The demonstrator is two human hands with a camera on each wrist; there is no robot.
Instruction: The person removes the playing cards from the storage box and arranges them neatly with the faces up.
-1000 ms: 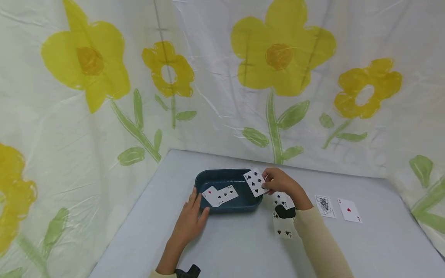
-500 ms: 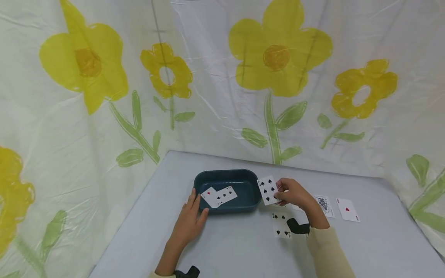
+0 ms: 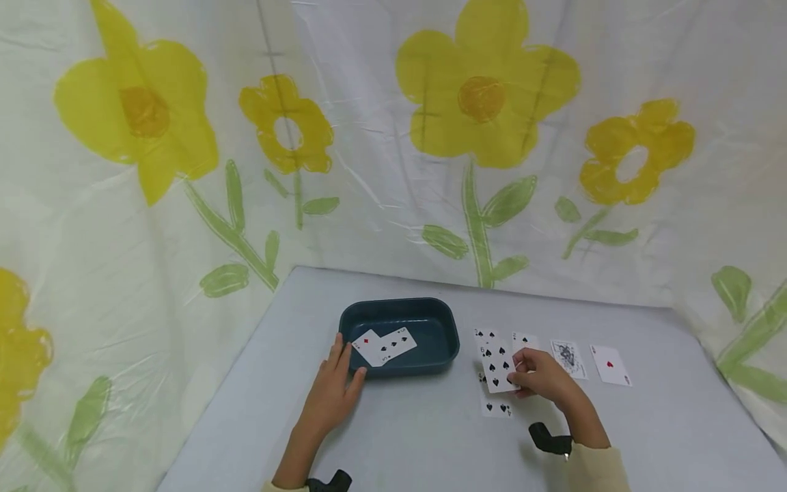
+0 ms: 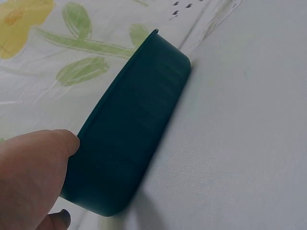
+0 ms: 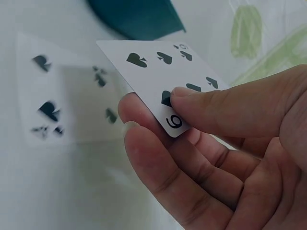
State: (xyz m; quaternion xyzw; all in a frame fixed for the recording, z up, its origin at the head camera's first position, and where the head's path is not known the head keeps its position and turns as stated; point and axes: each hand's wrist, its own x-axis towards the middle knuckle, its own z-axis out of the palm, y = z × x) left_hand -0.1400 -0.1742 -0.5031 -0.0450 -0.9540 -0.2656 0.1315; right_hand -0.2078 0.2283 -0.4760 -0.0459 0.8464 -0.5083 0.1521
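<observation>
My right hand [image 3: 541, 376] pinches a six of spades playing card [image 5: 156, 67] between thumb and fingers, face up and tilted. The card is held above other spade cards on the table and partly hides them; one is a four of spades [image 3: 495, 408]. My left hand [image 3: 332, 393] rests at the left end of a dark teal tray [image 3: 451, 318], its fingers straight along the side. In the left wrist view its thumb [image 4: 62, 142] touches the tray's rim. Inside the tray lie a diamond card [image 3: 365, 345] and an overlapping spade card [image 3: 399, 343].
Right of the tray, a two of spades [image 3: 524, 339], a joker-like card [image 3: 570, 359] and an ace of hearts [image 3: 611, 365] lie in a row on the pale table [image 3: 418, 437]. A flower-printed sheet [image 3: 363, 137] hangs behind the table.
My right hand has carried the six of spades from over the tray's right end, rightward and toward me, over the spade cards. The left hand stays at the tray.
</observation>
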